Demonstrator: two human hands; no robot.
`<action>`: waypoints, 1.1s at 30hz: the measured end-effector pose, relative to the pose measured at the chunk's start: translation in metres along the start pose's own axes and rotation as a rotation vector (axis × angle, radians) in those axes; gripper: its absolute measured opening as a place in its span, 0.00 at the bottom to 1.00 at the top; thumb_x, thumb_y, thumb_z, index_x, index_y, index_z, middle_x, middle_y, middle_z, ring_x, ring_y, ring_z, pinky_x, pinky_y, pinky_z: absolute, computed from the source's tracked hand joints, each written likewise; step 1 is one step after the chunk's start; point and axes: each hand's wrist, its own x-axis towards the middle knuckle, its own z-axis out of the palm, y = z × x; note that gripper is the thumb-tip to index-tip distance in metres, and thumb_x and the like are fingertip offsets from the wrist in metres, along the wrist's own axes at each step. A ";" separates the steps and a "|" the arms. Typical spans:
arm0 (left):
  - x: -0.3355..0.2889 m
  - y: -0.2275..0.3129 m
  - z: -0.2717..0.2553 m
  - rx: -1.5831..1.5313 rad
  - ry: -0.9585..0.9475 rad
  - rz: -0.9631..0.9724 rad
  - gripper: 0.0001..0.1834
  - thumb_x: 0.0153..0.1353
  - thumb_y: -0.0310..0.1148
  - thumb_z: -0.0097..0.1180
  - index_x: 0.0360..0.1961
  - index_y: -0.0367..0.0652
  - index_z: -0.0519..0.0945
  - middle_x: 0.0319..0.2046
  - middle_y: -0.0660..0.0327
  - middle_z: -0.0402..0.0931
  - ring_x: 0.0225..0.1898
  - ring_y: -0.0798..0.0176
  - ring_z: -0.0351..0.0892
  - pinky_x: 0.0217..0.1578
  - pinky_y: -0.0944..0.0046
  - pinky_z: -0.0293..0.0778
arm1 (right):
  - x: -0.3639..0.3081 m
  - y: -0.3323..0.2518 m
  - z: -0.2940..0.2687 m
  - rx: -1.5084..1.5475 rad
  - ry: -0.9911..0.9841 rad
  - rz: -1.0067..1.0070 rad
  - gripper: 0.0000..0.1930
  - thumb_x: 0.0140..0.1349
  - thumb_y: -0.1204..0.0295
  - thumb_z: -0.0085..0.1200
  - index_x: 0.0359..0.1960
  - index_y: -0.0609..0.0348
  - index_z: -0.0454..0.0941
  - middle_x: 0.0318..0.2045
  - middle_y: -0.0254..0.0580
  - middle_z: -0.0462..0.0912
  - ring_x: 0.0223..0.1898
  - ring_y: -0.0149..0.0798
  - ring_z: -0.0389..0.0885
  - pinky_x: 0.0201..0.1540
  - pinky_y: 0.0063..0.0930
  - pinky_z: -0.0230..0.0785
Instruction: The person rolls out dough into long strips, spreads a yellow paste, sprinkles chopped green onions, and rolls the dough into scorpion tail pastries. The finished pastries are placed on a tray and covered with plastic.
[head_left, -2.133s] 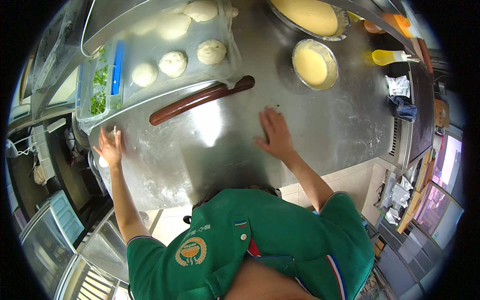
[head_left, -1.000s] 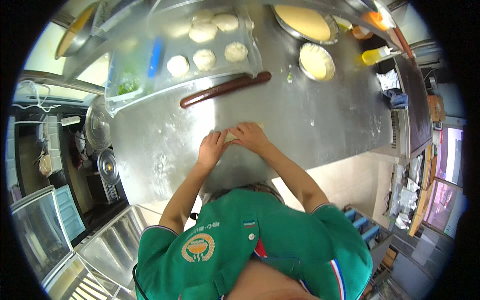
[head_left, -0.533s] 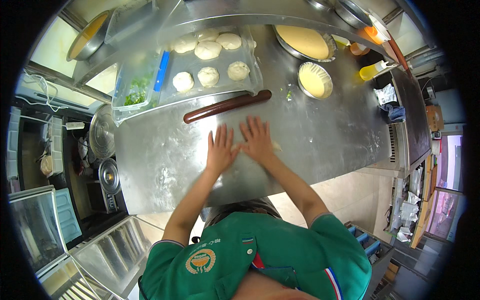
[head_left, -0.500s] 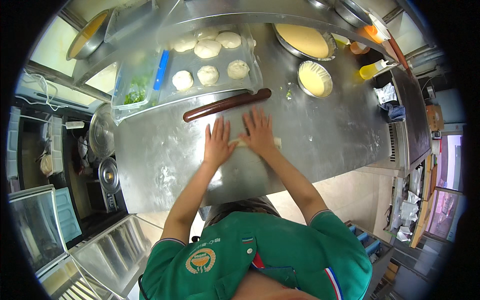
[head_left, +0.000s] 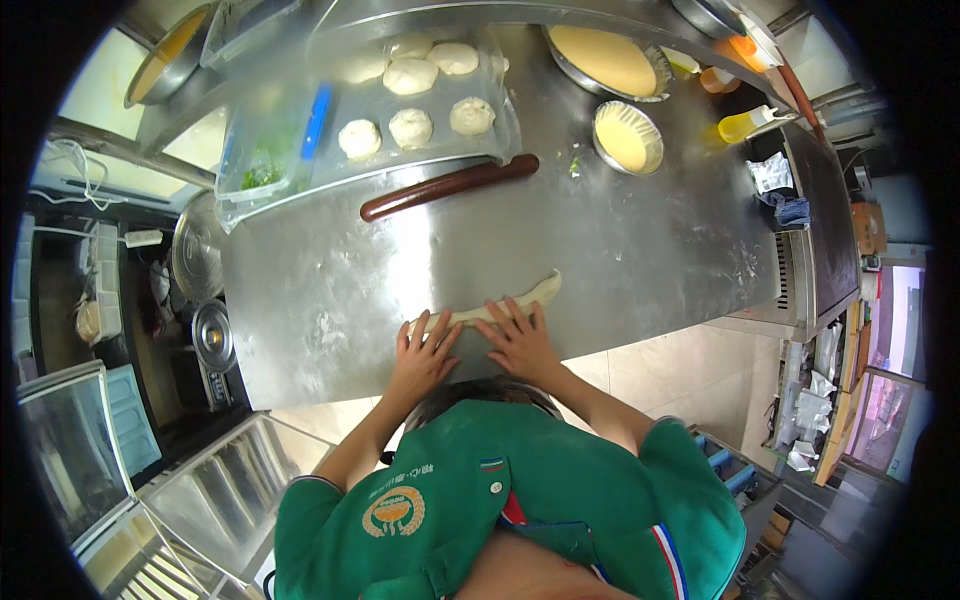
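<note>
A long pale rope of dough (head_left: 466, 317) lies across the steel table near its front edge. Over its left end my left hand (head_left: 424, 358) rests, fingers spread on the dough. My right hand (head_left: 521, 345) lies a little to the right, its fingers stretched over the rope as well. Past that hand the dough's free end sticks out and curves away from me. Farther back a dark brown rolling pin (head_left: 450, 187) lies at a slant, touched by neither hand.
Behind the pin a clear tray (head_left: 440, 140) holds several round dough pieces. Chopped greens sit in a clear container (head_left: 265, 180) at its left. A large bowl of yellow batter (head_left: 605, 58), a fluted bowl (head_left: 628, 138) and a yellow squeeze bottle (head_left: 745, 125) stand back right.
Both hands have moved back toward me from mid-table, the dough with them. The dough now shows as a longer rope, with more of it visible beyond my right hand.
</note>
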 end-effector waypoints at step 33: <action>-0.029 -0.076 -0.022 -0.105 0.089 -0.288 0.48 0.58 0.50 0.62 0.73 0.46 0.52 0.75 0.54 0.42 0.74 0.45 0.42 0.69 0.36 0.37 | -0.009 0.162 -0.027 1.400 -0.089 0.896 0.13 0.59 0.75 0.62 0.46 0.58 0.83 0.32 0.32 0.85 0.28 0.21 0.79 0.23 0.13 0.61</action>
